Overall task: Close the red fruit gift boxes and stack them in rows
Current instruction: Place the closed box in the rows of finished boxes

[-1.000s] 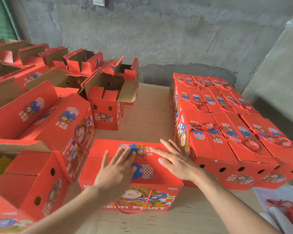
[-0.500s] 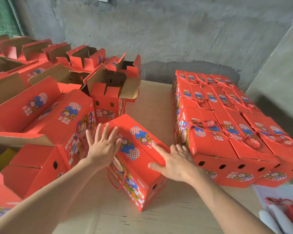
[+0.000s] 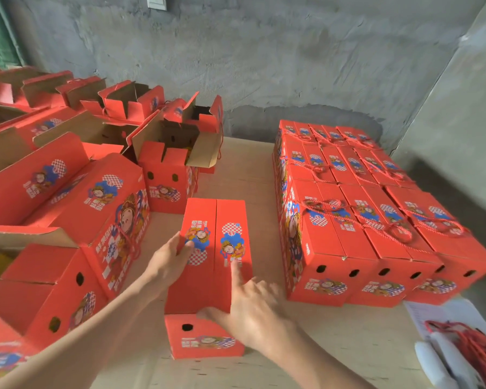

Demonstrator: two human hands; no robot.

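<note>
I am judging this box's closing done and the stacking step starting. Open boxes [image 3: 166, 153] are sitting from nine to eleven o'clock. My left hand [image 3: 166, 265] is gripping the closed box [image 3: 216, 220] at centre by its left edge, thumb over the top. My right hand [image 3: 250, 307] is lying spread on its six o'clock end, index finger straight. Next, I reckon, it is going toward three o'clock, flush against the stacked rows [image 3: 362, 220].
</note>
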